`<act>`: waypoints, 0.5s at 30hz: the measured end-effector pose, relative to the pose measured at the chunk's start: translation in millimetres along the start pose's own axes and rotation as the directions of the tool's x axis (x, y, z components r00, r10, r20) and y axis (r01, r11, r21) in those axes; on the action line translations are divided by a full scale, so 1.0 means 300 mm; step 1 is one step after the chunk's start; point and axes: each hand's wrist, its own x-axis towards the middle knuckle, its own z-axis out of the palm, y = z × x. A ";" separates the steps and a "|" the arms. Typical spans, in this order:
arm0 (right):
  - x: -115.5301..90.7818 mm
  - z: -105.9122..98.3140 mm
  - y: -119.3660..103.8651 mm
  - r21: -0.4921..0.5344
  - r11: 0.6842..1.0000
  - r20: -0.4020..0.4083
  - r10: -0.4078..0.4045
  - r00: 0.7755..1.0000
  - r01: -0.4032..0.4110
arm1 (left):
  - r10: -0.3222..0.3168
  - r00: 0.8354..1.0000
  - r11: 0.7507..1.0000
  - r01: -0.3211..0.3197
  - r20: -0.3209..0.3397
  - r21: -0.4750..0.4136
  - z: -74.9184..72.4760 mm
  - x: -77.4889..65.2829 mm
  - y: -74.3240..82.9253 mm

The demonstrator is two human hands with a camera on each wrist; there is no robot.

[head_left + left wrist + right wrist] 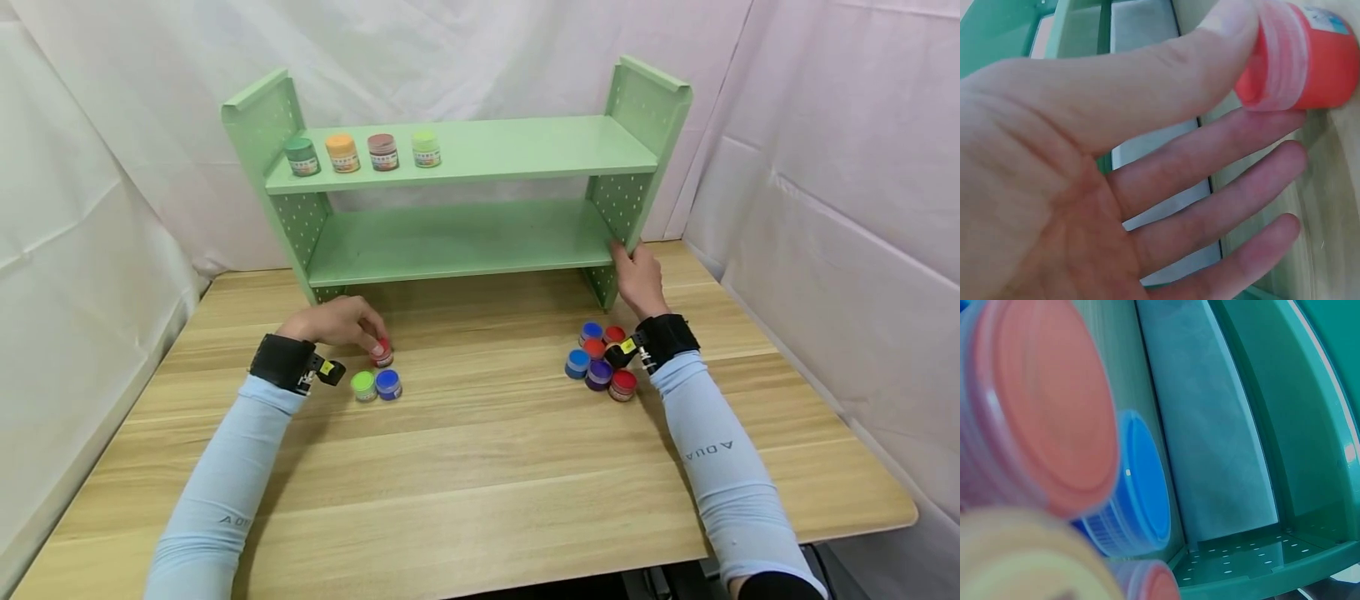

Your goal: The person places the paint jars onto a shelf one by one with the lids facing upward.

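My left hand (341, 323) pinches a small red paint jar (382, 353) between thumb and forefinger, close over the tabletop. In the left wrist view the jar (1319, 56) lies sideways across the picture, and the other three fingers (1222, 231) stretch out below it. My right hand (637, 279) grips the right side panel of a green two-tier shelf (457, 242), at the front end of the lower board. Only its thumb side shows in the head view; the rest is hidden. Just in front of the left hand stand a lime-green jar (363, 386) and a blue jar (388, 384).
Several jars in blue, purple and red, such as a purple jar (598, 375), cluster under my right wrist. On the upper board stand a dark green jar (302, 157), an orange jar (342, 153), a brownish jar (383, 152) and a light green jar (426, 148). White curtains (840, 167) surround the table.
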 end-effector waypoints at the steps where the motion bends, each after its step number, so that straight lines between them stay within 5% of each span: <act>1: 0.000 0.001 0.001 0.001 1.000 0.002 0.002 1.000 -0.002 | 0.002 1.000 1.000 -0.002 -0.007 0.001 0.004 0.003 0.002; 15: 0.001 0.004 -0.004 0.009 1.000 0.009 -0.008 1.000 0.008 | 0.029 0.986 0.999 -0.022 -0.162 0.040 0.069 0.073 0.048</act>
